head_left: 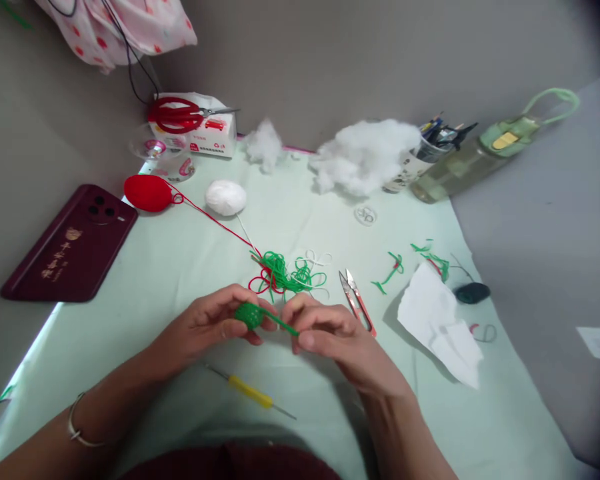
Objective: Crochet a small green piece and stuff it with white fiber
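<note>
My left hand (220, 320) pinches a small green crocheted ball (249, 315) between thumb and fingers. From the ball a green yarn strand (279, 321) runs to my right hand (330, 330), whose thumb and forefinger close on its end. Just beyond both hands lies a tangle of green yarn (285, 270) with red and white strands mixed in. Nearer to me, a crochet hook with a yellow handle (250, 391) rests on the table. Thread snips (356, 300) with orange handles lie spread beside my right hand.
Red yarn (149, 193) and a white yarn ball (226, 198) sit at the back left, near a dark red phone (70, 247). White stuffing (365, 157), a pen cup (410, 171) and a bottle (455, 167) stand along the wall. Crumpled paper (437, 323) lies right.
</note>
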Tool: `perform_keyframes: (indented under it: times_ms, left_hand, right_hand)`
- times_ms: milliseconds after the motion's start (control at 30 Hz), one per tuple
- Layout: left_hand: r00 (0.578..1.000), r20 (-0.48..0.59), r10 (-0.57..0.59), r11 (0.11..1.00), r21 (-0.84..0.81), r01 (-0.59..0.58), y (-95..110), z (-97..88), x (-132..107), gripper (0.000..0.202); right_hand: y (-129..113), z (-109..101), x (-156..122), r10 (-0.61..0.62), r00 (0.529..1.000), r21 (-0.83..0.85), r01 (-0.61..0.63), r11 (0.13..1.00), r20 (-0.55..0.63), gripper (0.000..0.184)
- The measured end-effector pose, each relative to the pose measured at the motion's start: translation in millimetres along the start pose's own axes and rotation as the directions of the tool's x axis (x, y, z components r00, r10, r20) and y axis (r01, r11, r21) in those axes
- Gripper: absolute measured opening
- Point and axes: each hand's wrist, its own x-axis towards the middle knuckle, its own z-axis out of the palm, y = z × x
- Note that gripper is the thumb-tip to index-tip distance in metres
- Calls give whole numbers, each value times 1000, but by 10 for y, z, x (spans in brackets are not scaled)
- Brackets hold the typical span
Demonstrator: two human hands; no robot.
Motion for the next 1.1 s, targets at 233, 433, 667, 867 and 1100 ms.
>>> perform_keyframes:
  times_ms: [233, 433, 667, 867, 1100]
  left_hand:
    - [989, -150, 9, 981, -189, -38, 95, -243, 12, 16]
    - [948, -311, 68, 944, -289, -162, 239, -371, 14, 24]
    - [940, -327, 91, 935, -298, -194, 287, -379, -13, 26]
    - [945, -312, 99, 940, -281, -192, 303, -311, -47, 27]
    - [938, -335, 90, 937, -290, -193, 272, -275, -19, 28]
  right_hand:
    - [-112, -339, -112, -160, 971, 48, 171, 984, -179, 24]
    - [-254, -594, -51, -250, 766, 301, 498, 813, -592, 13]
    - [-454, -850, -36, -193, 747, 370, 515, 773, -637, 15]
    - [-707, -952, 138, -413, 588, -229, 363, 903, -696, 23]
    - [-591, -741, 92, -695, 410, -737, 77, 671, -590, 20]
